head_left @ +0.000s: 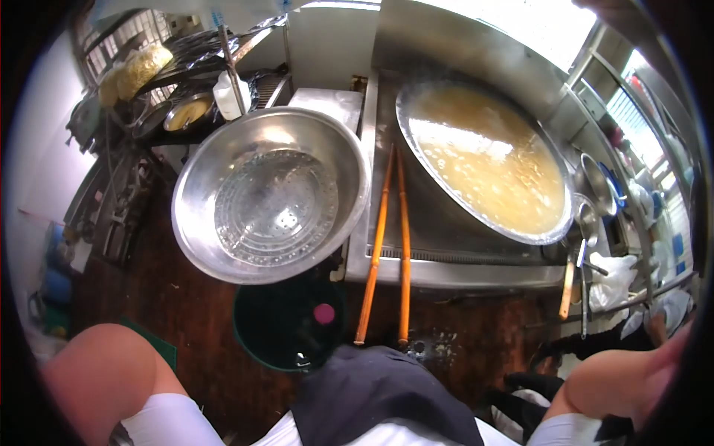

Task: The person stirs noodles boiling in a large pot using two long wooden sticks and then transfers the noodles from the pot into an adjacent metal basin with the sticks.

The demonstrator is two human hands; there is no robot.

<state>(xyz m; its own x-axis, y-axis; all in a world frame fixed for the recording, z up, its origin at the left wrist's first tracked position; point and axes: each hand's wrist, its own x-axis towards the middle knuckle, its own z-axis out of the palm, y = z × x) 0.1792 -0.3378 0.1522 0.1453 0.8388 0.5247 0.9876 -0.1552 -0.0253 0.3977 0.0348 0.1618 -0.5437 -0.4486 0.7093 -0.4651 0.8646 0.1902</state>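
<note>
Neither of my hands shows; only my bent left arm and right arm appear at the lower corners, beside my dark apron. In front of me a wide steel basin tilts slightly, with a perforated round pattern and wet sheen inside. Two long wooden sticks lie side by side on the steel stove top, their near ends jutting past its edge. To their right, a very large pan holds steaming, cloudy yellowish liquid with foam and pale bits.
A dark green tub with a pink round thing stands on the floor below the basin. Long-handled ladles and a white plastic bag hang at right. Shelving at left holds pans and a white jug.
</note>
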